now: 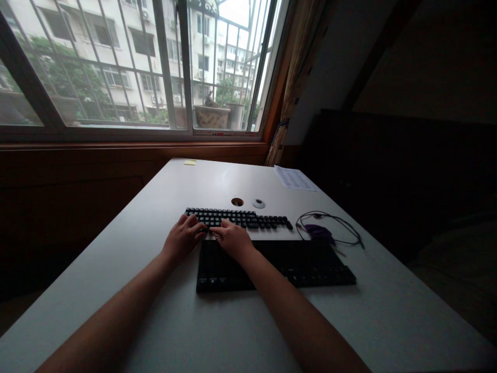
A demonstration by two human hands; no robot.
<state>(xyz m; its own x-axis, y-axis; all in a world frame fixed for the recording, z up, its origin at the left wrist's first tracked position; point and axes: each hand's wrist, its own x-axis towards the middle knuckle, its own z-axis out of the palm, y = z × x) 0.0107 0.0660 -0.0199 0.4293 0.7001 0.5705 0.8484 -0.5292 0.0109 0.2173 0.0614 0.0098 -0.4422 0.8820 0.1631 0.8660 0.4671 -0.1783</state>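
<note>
Rows of loose black keycaps lie on the white table, laid out in the pattern of a keyboard. My left hand is at their left end, its fingers bent and its thumb and fingertips closed at the front row. Close beside it, my right hand has thumb and forefinger drawn together at the same row, on a small dark keycap. What lies under the left fingertips is partly hidden. In front of the keycaps rests a black keyboard, mostly without its caps; my right forearm crosses over it.
A coiled black cable and a dark purple cloth-like item lie to the right. Behind are a round table hole, a round grommet cover, a printed sheet and a yellow sticky note. A barred window faces the table.
</note>
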